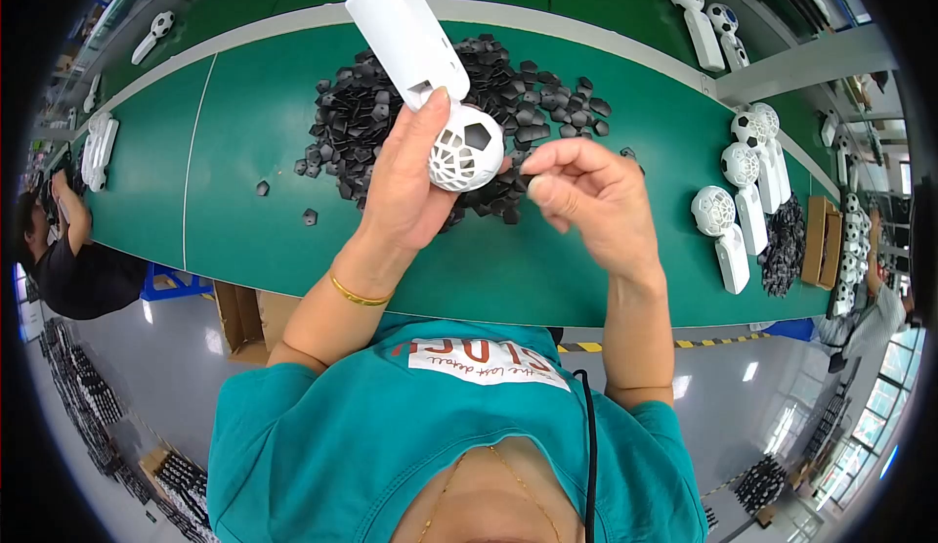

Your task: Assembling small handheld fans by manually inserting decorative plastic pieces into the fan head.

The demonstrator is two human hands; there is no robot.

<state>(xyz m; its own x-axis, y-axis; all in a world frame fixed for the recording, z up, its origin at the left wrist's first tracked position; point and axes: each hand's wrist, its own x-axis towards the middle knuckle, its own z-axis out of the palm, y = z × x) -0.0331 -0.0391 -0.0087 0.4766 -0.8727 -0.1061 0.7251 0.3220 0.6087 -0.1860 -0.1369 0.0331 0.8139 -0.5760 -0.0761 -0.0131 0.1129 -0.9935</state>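
Note:
My left hand (407,167) is closed around a white plastic device (403,35) with a long rectangular body and a football-shaped ball head (467,149). The head is a white lattice with open gaps, and one black pentagon sits in its upper side. Close to the head's right side, my right hand (591,196) pinches a small black pentagon piece, mostly covered by thumb and forefinger. Beneath both hands spreads a pile of loose black pentagon pieces (357,118) on the green table (254,142).
Several white ball-headed devices (750,218) lie at the table's right, beside a dark heap (784,250) and a cardboard box (823,242). More devices (98,152) lie at the left edge. A metal rail (557,25) runs behind the pile. A person (83,260) sits at far left.

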